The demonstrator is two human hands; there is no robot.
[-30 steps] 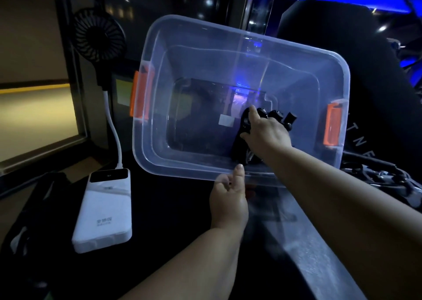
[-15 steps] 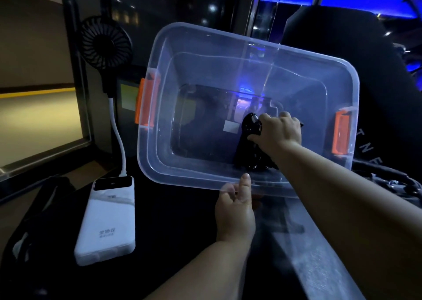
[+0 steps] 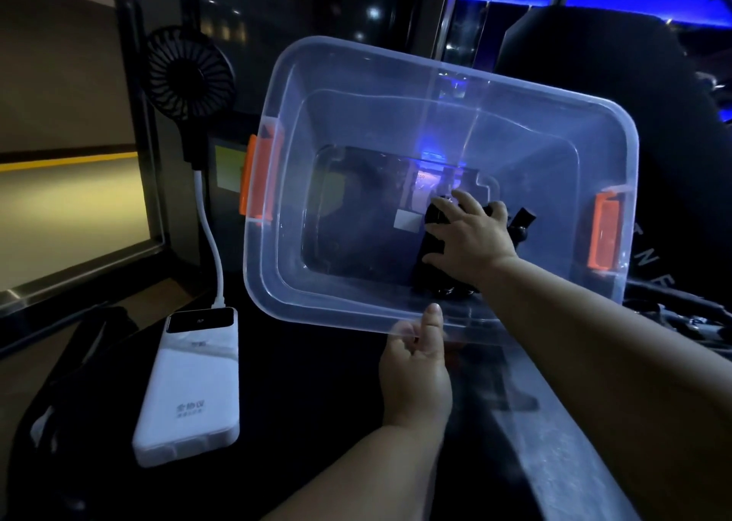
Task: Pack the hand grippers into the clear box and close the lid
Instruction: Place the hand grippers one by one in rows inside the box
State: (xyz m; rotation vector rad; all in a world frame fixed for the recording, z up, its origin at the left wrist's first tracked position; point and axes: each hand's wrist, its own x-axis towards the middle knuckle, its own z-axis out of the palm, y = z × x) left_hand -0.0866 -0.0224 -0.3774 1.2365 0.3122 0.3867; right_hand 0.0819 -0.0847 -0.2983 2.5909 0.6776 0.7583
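Observation:
The clear box [image 3: 356, 59], with an orange latch at each end, is tipped so its opening faces me. My left hand [image 3: 416, 374] pinches its near rim, thumb over the edge. Inside, against the lower right of the bottom, lies a black hand gripper [image 3: 429, 239], with a handle end poking out at the right. My right hand [image 3: 471, 239] rests on it with the fingers spread apart, not curled round it. Much of the hand gripper is hidden under that hand.
A white power bank [image 3: 194, 382] lies on the dark surface to the left, cabled to a small black fan [image 3: 190, 72]. A black chair back [image 3: 633, 84] stands behind the box. Dim metal objects [image 3: 673, 314] lie at the right. A pale translucent sheet [image 3: 554, 461] lies under my right arm.
My right hand was closed around the hand gripper; its fingers have now spread open over it. The box has shifted slightly to the right in view.

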